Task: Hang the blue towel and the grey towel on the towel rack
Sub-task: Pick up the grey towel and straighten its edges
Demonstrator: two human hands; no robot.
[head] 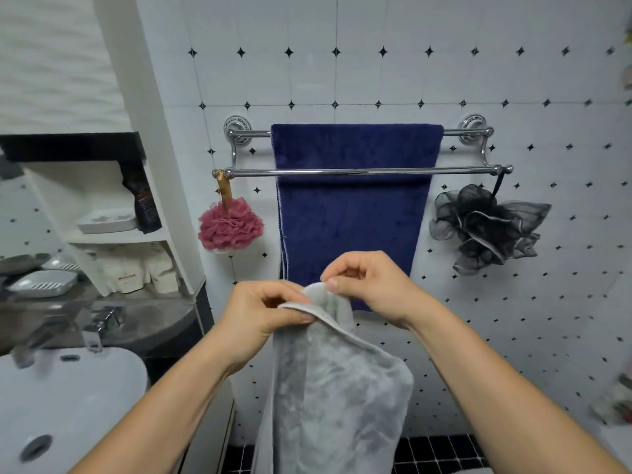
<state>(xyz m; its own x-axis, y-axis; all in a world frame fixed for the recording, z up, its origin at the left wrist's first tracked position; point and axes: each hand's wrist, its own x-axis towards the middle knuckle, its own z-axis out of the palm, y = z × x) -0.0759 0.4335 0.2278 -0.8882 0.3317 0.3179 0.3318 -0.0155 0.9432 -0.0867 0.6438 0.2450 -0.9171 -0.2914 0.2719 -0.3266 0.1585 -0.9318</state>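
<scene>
Both hands' fingers pinch the grey towel (328, 388) at its top hem — front rail (362, 172) bare, blue towel (352, 206) behind.

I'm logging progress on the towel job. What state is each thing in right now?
blue towel: hung over the rack's rear bar
grey towel: off the rack, held up
left hand: pinching the grey towel's top edge
right hand: pinching the same edge
towel rack: front bar bare of towels

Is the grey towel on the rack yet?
No, the grey towel hangs from the left hand and right hand, below the rack; only the blue towel is on it.
</scene>
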